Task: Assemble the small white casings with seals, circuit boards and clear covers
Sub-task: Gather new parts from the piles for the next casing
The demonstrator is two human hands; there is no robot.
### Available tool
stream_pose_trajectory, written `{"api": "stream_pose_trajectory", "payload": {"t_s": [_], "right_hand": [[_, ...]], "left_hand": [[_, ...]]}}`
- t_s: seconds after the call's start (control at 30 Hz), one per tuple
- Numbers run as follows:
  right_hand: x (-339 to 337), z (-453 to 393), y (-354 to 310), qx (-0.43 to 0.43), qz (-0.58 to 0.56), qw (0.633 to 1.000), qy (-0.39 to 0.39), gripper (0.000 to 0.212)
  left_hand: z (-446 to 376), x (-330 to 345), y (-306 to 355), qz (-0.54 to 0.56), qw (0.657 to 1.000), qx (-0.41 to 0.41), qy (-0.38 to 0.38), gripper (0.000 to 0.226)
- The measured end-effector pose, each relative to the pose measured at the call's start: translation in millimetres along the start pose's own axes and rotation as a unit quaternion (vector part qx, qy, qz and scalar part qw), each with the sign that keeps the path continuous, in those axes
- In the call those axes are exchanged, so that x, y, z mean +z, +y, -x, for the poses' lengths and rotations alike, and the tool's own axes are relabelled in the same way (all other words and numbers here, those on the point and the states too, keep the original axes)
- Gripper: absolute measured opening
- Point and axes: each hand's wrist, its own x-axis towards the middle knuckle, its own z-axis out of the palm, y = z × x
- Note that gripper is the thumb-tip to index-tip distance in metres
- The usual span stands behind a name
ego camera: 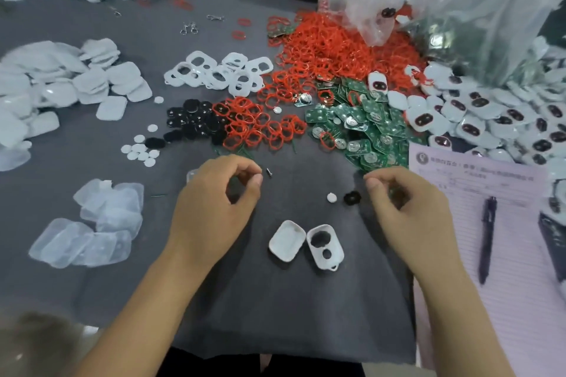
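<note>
Two open casing halves (pixel 306 245) lie on the bench (pixel 275 300) — nothing fitted yet. Both hands hover curled, left (pixel 214 202) and right (pixel 407 211); whether either grip holds anything, I cannot tell. Next probably comes a red seal (pixel 263 128).

Grey bench (pixel 92 24); red seals (pixel 330 49) heaped toward far edge; green circuit boards (pixel 361 131) right of centre; two white casings (pixel 306 243) near front edge; clear covers (pixel 92 232) at left.

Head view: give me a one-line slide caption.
Two hands hover over two white casing halves amid piles of red seals and green circuit boards.
</note>
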Motion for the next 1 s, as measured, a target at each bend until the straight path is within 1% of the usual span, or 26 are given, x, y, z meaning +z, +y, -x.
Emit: {"api": "stream_pose_trajectory", "payload": {"t_s": [0.1, 0.17, 0.23, 0.3, 0.4, 0.47, 0.6, 0.63, 0.73, 0.83, 0.9, 1.0], "right_hand": [[-1, 20, 7, 0.001, 0.015, 1.0, 0.024, 0.013], [4, 33, 8, -0.008, 0.039, 0.999, 0.021, 0.019], [9, 41, 6, -0.025, 0.076, 0.996, 0.023, 0.026], [14, 44, 4, -0.049, 0.112, 0.992, 0.032, 0.03], [16, 44, 4, -0.071, 0.121, 0.989, 0.047, 0.027], [17, 45, 7, -0.081, 0.132, 0.987, 0.047, 0.026], [19, 45, 9, -0.106, 0.152, 0.982, 0.036, 0.024], [20, 45, 8, -0.103, 0.144, 0.983, 0.042, 0.023], [19, 46, 6, -0.099, 0.121, 0.986, 0.055, 0.014], [15, 47, 4, -0.113, 0.116, 0.986, 0.034, 0.003], [14, 48, 2, -0.119, 0.11, 0.987, 0.017, 0.008], [11, 49, -1, -0.116, 0.088, 0.989, 0.002, 0.01]], "left_hand": [[3, 3, 2, -0.022, 0.998, 0.051, -0.006, 0.014], [5, 4, 3, -0.039, 0.995, 0.089, 0.002, 0.011], [6, 4, 2, -0.064, 0.992, 0.111, 0.011, 0.009], [8, 3, -1, -0.086, 0.991, 0.097, 0.021, 0.011], [12, 0, -5, -0.092, 0.993, 0.066, 0.03, 0.009], [16, -1, -8, -0.121, 0.99, 0.055, 0.039, 0.011], [26, -11, -15, -0.187, 0.981, -0.016, 0.049, 0.037], [28, -13, -16, -0.196, 0.979, -0.024, 0.053, 0.039], [32, -14, -16, -0.208, 0.976, -0.014, 0.057, 0.034], [31, -14, -14, -0.197, 0.979, 0.001, 0.056, 0.028], [30, -14, -13, -0.181, 0.982, 0.016, 0.049, 0.027], [32, -14, -13, -0.159, 0.986, 0.057, 0.016, 0.029]]}}
